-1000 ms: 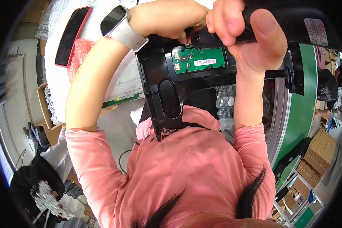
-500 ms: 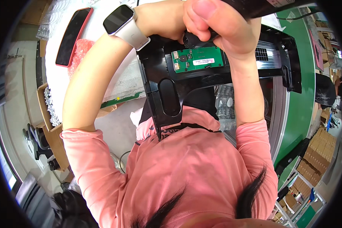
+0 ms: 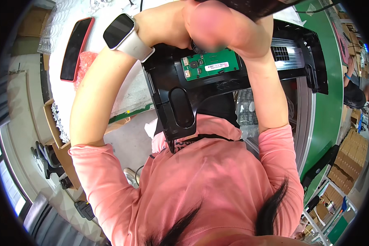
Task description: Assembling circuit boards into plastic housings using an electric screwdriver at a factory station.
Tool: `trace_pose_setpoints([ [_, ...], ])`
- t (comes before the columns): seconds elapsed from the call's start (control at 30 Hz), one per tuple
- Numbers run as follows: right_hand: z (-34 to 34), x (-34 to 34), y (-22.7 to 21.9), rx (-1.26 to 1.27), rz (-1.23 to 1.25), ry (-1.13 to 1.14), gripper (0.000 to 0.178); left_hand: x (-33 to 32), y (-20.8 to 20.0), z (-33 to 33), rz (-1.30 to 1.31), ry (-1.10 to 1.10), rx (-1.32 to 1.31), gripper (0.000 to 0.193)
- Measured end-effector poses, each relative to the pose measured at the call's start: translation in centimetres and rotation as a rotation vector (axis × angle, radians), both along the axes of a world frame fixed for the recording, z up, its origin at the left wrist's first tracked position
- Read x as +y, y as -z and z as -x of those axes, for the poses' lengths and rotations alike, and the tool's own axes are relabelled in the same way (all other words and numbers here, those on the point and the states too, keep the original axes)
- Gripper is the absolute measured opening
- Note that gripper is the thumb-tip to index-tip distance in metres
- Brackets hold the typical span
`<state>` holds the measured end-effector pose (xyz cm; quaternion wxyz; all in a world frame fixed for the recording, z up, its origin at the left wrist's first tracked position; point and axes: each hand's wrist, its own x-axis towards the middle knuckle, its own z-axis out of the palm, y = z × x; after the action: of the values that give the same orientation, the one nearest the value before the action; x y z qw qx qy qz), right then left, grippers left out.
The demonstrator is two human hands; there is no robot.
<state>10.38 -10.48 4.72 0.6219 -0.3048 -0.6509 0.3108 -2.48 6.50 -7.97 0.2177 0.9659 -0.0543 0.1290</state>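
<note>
My right hand is closed around a black electric screwdriver, whose body leaves the view at the top. The hand is partly blurred and hides the tool's lower end. My left hand, with a watch on its wrist, reaches in beside it; its fingers are hidden behind the right hand. Both are over a black plastic housing lying across the table's near edge. A green circuit board with a white label sits in the housing, just below my hands.
A phone in a red case and pink bubble wrap lie left on the white-covered table. An open carton of small parts stands lower left. On the right are a green work surface, stacked cartons and another person.
My hands have shifted slightly left in view, and the housing's left side is a little lower. The right hand now covers more of the screwdriver's lower end. The person at right shows an arm.
</note>
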Motion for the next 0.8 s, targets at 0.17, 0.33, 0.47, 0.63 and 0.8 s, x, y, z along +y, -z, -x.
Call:
trace_pose_setpoints([
  [0.17,-5.2,0.1,-1.5,0.455,0.037,-0.402,0.035,-4.0,-7.0,-4.2,-0.019,0.156,0.166,0.013],
  [0.33,-13.7,1.9,-3.5,0.861,0.105,0.623,0.021,-4.1,-7.8,-2.8,-0.051,0.159,0.209,0.019],
  [0.47,-21.6,1.0,1.3,0.473,0.629,0.723,0.019,-4.5,-8.3,-3.1,-0.010,0.165,0.172,0.021],
  [0.63,-19.5,-1.8,3.3,-0.340,0.721,0.856,0.024,-5.4,-9.9,-2.9,0.067,0.019,0.011,0.034],
  [0.8,-5.2,-7.7,3.4,-0.902,0.391,0.511,0.031,-5.8,-10.2,-1.7,0.050,-0.050,0.148,0.046],
])
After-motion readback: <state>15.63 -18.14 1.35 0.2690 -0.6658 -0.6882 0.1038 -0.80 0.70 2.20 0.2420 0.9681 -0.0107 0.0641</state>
